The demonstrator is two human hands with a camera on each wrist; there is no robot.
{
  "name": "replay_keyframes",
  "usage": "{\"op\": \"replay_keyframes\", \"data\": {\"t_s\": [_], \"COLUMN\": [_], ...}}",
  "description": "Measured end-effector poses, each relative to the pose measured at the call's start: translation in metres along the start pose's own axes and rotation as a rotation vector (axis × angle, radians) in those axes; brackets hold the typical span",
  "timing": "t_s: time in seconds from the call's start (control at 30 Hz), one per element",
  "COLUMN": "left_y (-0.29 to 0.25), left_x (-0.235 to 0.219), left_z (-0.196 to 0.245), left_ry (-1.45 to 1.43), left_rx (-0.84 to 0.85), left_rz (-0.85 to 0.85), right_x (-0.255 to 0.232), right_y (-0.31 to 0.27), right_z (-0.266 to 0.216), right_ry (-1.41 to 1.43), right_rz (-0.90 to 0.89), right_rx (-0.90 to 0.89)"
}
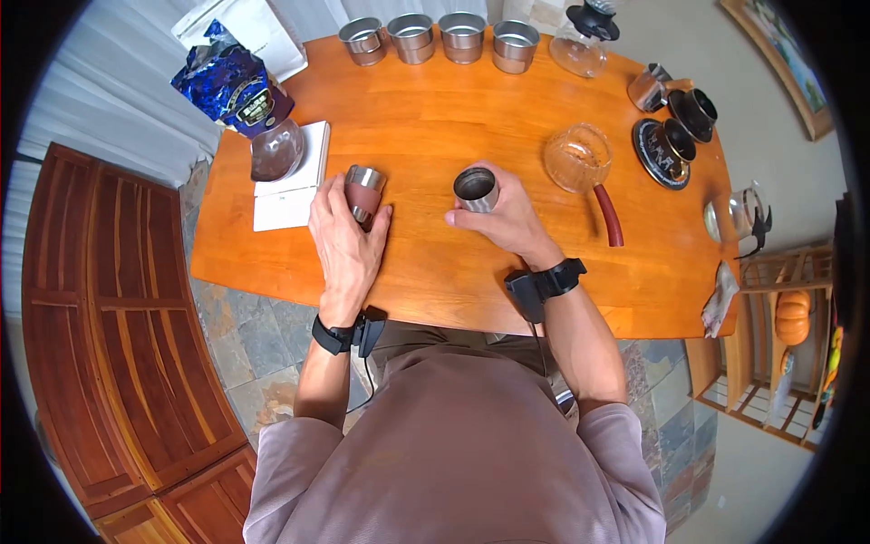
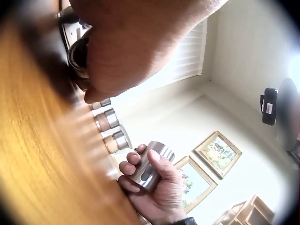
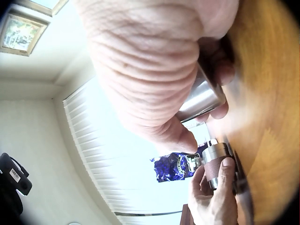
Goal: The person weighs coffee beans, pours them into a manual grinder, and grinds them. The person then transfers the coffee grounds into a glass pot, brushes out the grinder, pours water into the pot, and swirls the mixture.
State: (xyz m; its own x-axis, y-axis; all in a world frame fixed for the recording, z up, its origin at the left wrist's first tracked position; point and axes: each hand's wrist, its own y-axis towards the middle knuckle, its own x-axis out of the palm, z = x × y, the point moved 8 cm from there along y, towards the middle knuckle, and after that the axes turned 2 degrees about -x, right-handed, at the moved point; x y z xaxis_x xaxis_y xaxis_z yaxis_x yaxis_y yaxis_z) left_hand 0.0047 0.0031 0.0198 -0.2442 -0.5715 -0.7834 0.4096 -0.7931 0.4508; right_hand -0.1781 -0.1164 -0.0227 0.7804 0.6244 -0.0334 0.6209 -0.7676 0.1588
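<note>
My left hand (image 1: pixel 343 243) grips a hand coffee grinder (image 1: pixel 364 196), a steel body with a brown sleeve round its middle. It is close over the table's near left part, beside the white scale. In the right wrist view the fingers and thumb wrap the grinder (image 3: pixel 213 164). My right hand (image 1: pixel 513 216) holds a small steel grinder cup (image 1: pixel 485 201) near the table's middle, its open mouth tilted up and dark inside. Seen from the left wrist, fingers and thumb close round the shiny cup (image 2: pixel 161 151), which has a dark oval on its side. Grinder and cup are apart.
A blue coffee bag (image 1: pixel 237 98), a clear bowl (image 1: pixel 277 152) and a white scale (image 1: pixel 279 210) lie at left. Several steel tins (image 1: pixel 412 41) line the back. A glass pot (image 1: pixel 577 163) with a red handle (image 1: pixel 608 216) and a dark round tray (image 1: pixel 649 150) stand at right.
</note>
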Motion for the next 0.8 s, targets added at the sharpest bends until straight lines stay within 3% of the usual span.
{"op": "replay_keyframes", "data": {"t_s": [0.1,0.2,0.37,0.5,0.57,0.63,0.7,0.77,0.8], "left_y": [-0.005,-0.007,-0.015,-0.019,-0.024,-0.028,-0.032,-0.030,-0.033], "left_x": [-0.006,-0.022,-0.012,0.010,0.041,0.054,0.069,0.084,0.095], "left_z": [0.006,0.027,0.054,0.066,0.058,0.070,0.089,0.102,0.113], "left_ry": [0.024,-0.005,-0.259,-0.444,-0.811,-1.007,-1.239,-1.264,-1.259], "left_rx": [0.033,0.168,0.238,0.208,-0.140,-0.155,-0.235,-0.188,-0.151], "left_rz": [0.035,0.155,0.084,-0.048,-0.341,-0.375,-0.544,-0.597,-0.716], "right_x": [0.000,0.000,-0.002,-0.020,-0.027,-0.036,-0.045,-0.054,-0.059], "right_y": [-0.002,-0.001,-0.002,-0.021,-0.033,-0.045,-0.055,-0.064,-0.069], "right_z": [-0.003,-0.002,-0.008,-0.041,-0.066,-0.082,-0.091,-0.100,-0.106], "right_ry": [0.009,0.028,0.017,-0.158,-0.247,-0.399,-0.431,-0.462,-0.526], "right_rz": [-0.009,0.007,0.108,0.283,0.307,0.301,0.287,0.271,0.254], "right_rx": [-0.008,-0.053,-0.081,-0.172,-0.200,-0.253,-0.240,-0.288,-0.285]}}
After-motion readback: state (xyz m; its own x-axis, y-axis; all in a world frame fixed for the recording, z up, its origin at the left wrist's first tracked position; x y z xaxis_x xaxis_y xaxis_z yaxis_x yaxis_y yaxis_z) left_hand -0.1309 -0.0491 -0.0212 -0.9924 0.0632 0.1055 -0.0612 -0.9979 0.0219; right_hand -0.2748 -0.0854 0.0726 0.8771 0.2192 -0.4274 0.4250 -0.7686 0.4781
